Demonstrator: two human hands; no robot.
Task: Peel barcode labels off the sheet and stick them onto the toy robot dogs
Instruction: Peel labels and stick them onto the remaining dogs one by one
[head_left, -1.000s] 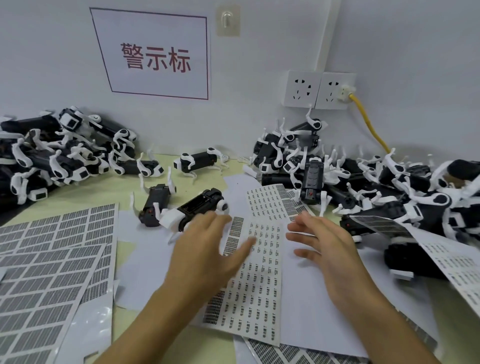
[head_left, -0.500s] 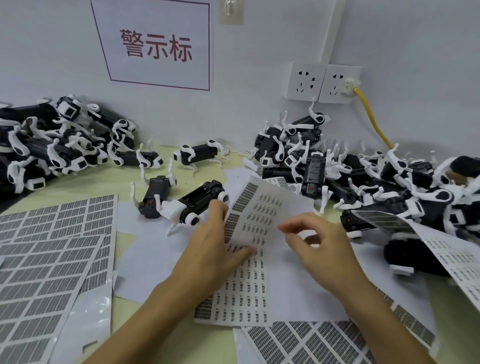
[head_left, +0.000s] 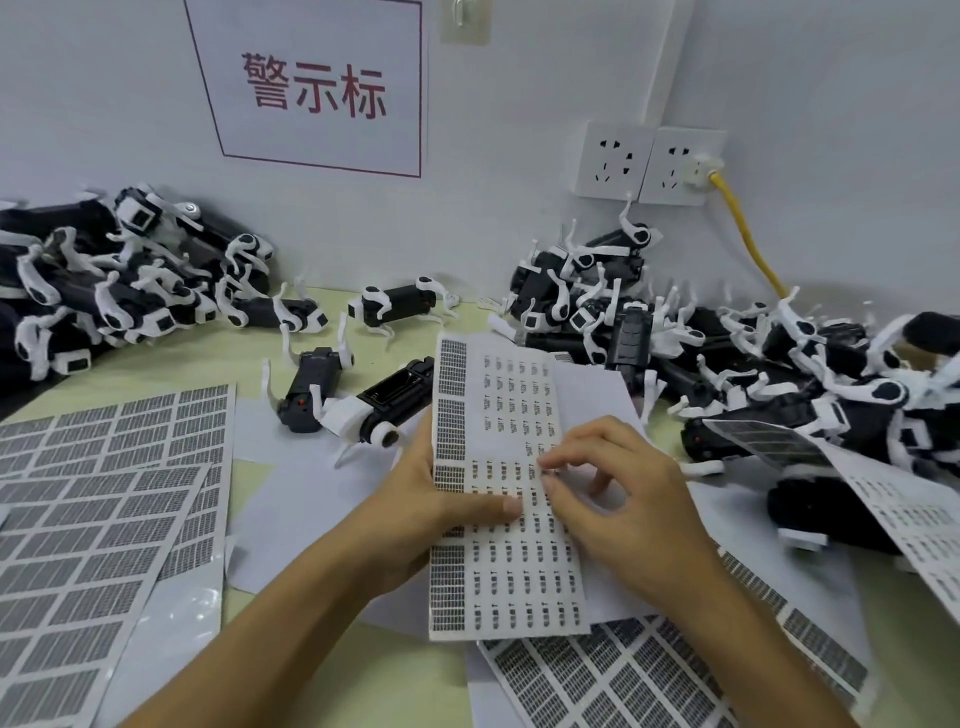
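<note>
A white sheet of small barcode labels (head_left: 511, 582) is raised in front of me. My left hand (head_left: 431, 506) grips its left edge, thumb lying across the printed rows. My right hand (head_left: 618, 499) rests on the sheet's right side, fingertips curled onto the labels at mid-height; whether a label is pinched I cannot tell. Just beyond the sheet lie two black and white toy robot dogs, one (head_left: 387, 402) partly hidden behind the sheet, the other (head_left: 309, 395) to its left with its legs up.
Heaps of toy dogs fill the back left (head_left: 104, 291) and the right (head_left: 753, 358). Larger barcode sheets lie at left (head_left: 98, 499) and bottom right (head_left: 639, 670). Another label sheet (head_left: 914, 509) drapes over the right heap. A yellow cable (head_left: 748, 244) hangs from the wall socket.
Both hands went from hovering open over the flat sheet to holding it. The sheet has been lifted and turned upright, and my right fingertips have moved onto its labels.
</note>
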